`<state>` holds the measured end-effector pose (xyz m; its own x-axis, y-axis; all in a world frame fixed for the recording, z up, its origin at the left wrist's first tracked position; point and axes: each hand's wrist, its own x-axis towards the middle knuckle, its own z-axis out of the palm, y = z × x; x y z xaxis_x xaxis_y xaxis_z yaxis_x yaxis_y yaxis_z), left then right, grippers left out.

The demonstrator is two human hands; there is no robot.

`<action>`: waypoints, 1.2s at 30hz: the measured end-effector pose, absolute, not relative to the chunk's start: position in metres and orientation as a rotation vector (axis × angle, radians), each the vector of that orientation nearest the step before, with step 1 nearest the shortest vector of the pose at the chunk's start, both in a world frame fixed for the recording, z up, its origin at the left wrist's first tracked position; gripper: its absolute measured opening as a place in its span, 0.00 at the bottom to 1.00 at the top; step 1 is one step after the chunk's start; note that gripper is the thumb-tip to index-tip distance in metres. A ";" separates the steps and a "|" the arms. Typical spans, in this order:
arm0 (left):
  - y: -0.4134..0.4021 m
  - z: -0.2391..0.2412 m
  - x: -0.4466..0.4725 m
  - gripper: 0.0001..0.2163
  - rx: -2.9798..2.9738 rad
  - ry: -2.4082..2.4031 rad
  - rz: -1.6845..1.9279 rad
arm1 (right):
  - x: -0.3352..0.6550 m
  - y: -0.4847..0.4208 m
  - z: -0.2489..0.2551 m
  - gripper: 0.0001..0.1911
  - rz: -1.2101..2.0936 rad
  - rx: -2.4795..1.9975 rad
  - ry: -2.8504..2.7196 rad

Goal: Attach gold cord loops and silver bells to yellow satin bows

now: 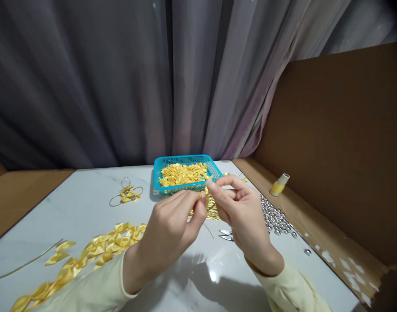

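Close together above the middle of the table, both hands are pinched at the fingertips. My left hand (pixel 172 227) grips a small yellow ribbon piece (pixel 206 192), mostly covered by the fingers. Thumb and forefinger of my right hand (pixel 245 212) meet right beside it; whatever they hold is hidden. Behind the hands lies a bundle of gold cords (pixel 214 211), partly covered. A blue basket (pixel 157 164) of yellow ribbon bows (pixel 182 174) stands just beyond. Metal thread snips (pixel 226 235) rest on the table, partly behind my right hand.
Yellow ribbon bows (pixel 102 247) spread along the left, near a loose cord (pixel 29 262). Looped cords with bows (pixel 130 194) lie farther back. Silver beads (pixel 276 219) are heaped at right, beside a yellow thread spool (pixel 279 185). A cardboard wall (pixel 341 143) borders the right side; curtains (pixel 136 86) hang behind.
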<state>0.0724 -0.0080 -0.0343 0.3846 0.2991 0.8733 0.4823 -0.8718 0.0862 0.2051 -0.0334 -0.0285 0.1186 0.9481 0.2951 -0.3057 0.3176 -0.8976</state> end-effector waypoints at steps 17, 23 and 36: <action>-0.001 -0.041 0.071 0.11 -2.132 -0.752 -1.522 | 0.185 -0.032 -0.047 0.19 1.347 -0.672 -0.799; 0.012 -0.052 0.073 0.12 -2.082 -0.754 -1.480 | 0.179 -0.023 -0.056 0.16 1.673 -0.466 -0.595; 0.026 -0.061 0.075 0.15 -2.037 -0.787 -1.479 | 0.178 -0.013 -0.061 0.16 1.700 -0.401 -0.553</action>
<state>0.0747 0.0262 -0.0608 0.2430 0.1613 0.9565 0.7032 -0.7085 -0.0592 0.1781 -0.0126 -0.0610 -0.1984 0.9795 0.0355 -0.8131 -0.1442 -0.5640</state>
